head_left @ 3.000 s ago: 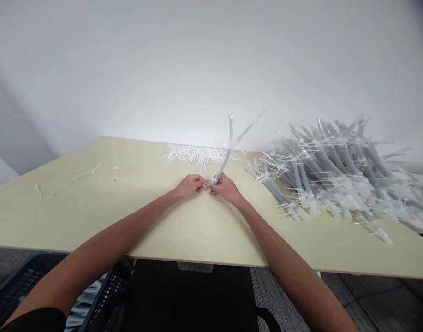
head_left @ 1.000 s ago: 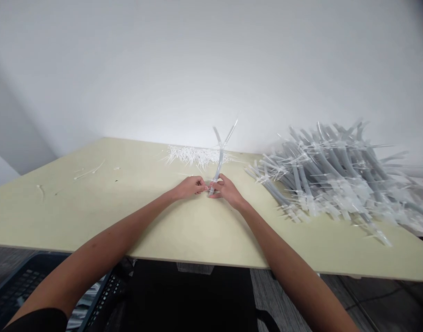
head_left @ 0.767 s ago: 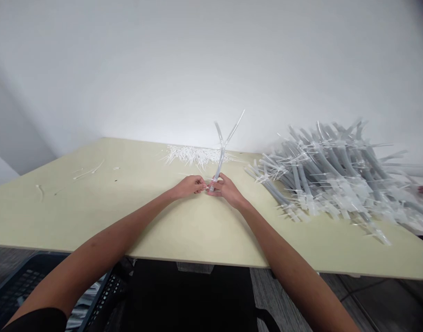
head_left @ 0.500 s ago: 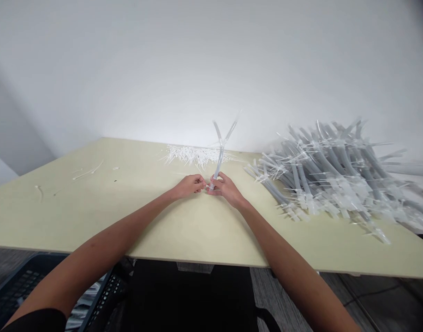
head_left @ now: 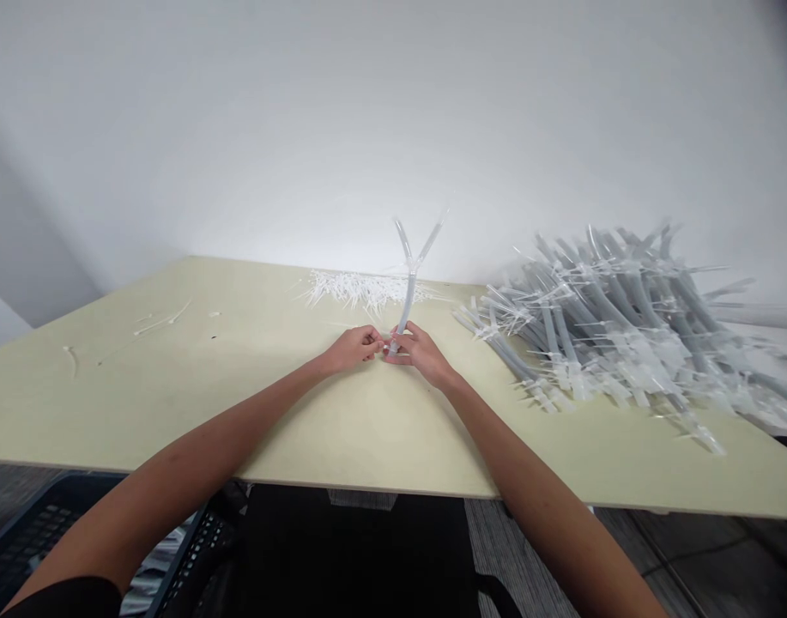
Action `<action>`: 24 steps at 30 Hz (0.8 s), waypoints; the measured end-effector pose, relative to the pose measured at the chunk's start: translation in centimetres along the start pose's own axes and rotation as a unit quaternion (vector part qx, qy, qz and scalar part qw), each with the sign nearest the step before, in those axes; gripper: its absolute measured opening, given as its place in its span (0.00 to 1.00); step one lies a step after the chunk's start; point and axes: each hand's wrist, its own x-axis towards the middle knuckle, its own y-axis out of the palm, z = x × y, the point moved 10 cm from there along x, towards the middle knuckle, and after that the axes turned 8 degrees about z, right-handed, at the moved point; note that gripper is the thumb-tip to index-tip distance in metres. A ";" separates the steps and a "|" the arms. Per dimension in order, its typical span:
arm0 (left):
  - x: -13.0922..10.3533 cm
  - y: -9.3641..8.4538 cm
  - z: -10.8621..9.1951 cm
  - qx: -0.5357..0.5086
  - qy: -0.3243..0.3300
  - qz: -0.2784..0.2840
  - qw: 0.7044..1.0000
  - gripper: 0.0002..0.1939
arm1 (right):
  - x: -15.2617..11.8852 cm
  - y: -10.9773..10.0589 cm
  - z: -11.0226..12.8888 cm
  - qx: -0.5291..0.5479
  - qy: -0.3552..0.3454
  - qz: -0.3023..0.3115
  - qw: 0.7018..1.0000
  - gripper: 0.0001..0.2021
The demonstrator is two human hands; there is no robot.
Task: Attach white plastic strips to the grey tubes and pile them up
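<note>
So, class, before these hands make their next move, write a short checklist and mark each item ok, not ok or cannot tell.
1. Right hand holds the tube: ok.
2. Forked end up, apart from the tube pile: ok.
3. Left hand beside the tube's lower end: ok.
4. What the left fingers pinch: cannot tell, too small.
5. Lower end fastened tight: cannot tell, partly hidden.
6. Stray ties gathered into the white heap: not ok.

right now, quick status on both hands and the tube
Right hand gripping forked tube near its lower end, fork up. Left hand close beside, fingers pinched, grip too small to tell. Tube pile off right.
</note>
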 end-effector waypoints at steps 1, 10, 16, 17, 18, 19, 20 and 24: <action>0.0 0.0 0.1 0.000 0.000 -0.001 1.000 0.14 | 0.0 0.0 0.0 0.003 0.000 0.000 1.000 0.09; 0.0 0.2 -0.1 0.010 0.008 -0.008 1.000 0.11 | 0.2 -0.1 -0.4 -0.011 0.009 -0.006 1.000 0.09; -0.2 0.3 -0.6 0.027 0.016 -0.004 0.999 0.09 | 0.4 -0.3 -0.6 -0.016 0.004 -0.005 1.000 0.10; -0.2 0.4 -0.6 0.028 0.016 -0.001 0.999 0.09 | 0.5 -0.3 -0.7 -0.017 0.003 -0.005 1.000 0.10; -0.2 0.4 -0.6 0.029 0.015 0.000 0.999 0.09 | 0.5 -0.4 -0.7 -0.018 0.003 -0.006 1.000 0.10; -0.3 0.4 -0.7 0.031 0.012 -0.001 0.999 0.09 | 0.6 -0.4 -0.7 -0.019 0.002 -0.006 1.000 0.10; -0.3 0.3 -0.6 0.032 0.008 -0.002 0.999 0.10 | 0.6 -0.4 -0.7 -0.021 0.001 -0.006 1.000 0.10; -0.3 0.2 -0.5 0.034 -0.004 -0.007 0.999 0.11 | 0.5 -0.2 -0.5 -0.035 -0.003 -0.006 0.999 0.10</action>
